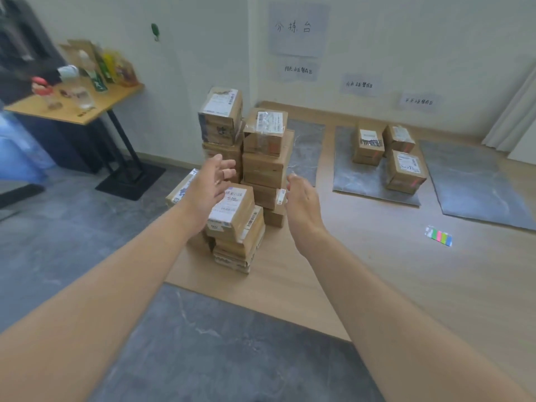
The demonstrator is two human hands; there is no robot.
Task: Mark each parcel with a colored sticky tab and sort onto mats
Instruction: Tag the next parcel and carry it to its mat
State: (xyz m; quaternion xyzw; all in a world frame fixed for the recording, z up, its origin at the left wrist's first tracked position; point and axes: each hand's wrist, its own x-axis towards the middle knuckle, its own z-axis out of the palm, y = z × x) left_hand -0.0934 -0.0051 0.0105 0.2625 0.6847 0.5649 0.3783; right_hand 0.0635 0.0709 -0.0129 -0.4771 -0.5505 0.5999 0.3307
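While both bare arms reach forward in the head view, the left hand (209, 185) is held open with its fingers spread and holds nothing. It hovers in front of the pile of cardboard parcels (261, 166). The right hand (301, 200), seen from its back, has its fingers stretched loosely towards the same pile. Nothing shows in its grip, though its fingertips are blurred.

The pile stands on the wood-look floor (377, 271), near that floor's left edge. Between the two hands lies the nearest parcel (232, 208), white label up, on top of a short stack. Taller stacks rise behind it.

Three grey mats lie in a row along the far wall. The left mat (307, 146) is partly hidden behind the pile. The middle mat (356, 181) carries three parcels: one at its back left (368, 143), one at its back right (399, 138) and one at its right edge (406, 171) with a small red mark on its side. The right mat (475, 184) lies beside it. A strip of coloured sticky tabs (438, 235) lies on the wood floor, just off the right mat's near edge and well apart from both hands.

Paper signs (298, 29) hang on the wall above the mats. A side table (87, 111) with bottles stands at the far left.
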